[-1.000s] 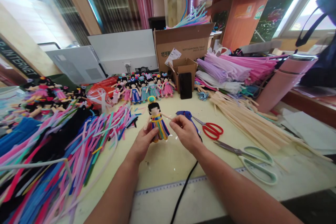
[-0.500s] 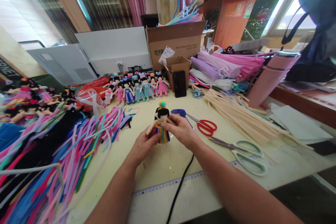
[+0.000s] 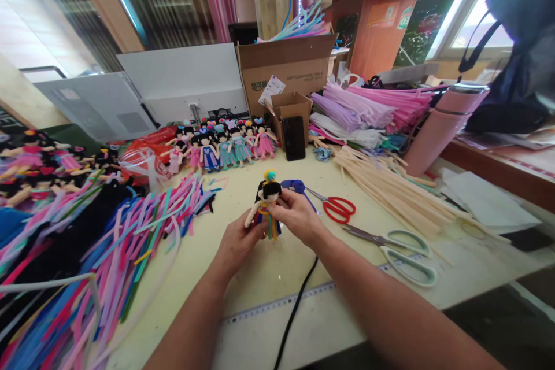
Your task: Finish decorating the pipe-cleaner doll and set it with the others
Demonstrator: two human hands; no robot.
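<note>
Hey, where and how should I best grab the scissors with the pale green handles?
I'd take the scissors by the pale green handles, coming from the right: the loops lie out on that side and give fingers room, while the pointed blades aim left, toward the right hand.

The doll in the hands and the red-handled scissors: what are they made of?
The doll looks soft and fuzzy, probably pipe cleaners, since its skirt shows fluffy coloured strips side by side; its inside is hidden. The red-handled scissors seem to have smooth plastic handles, bright even red, and grey blades, likely metal.
</note>
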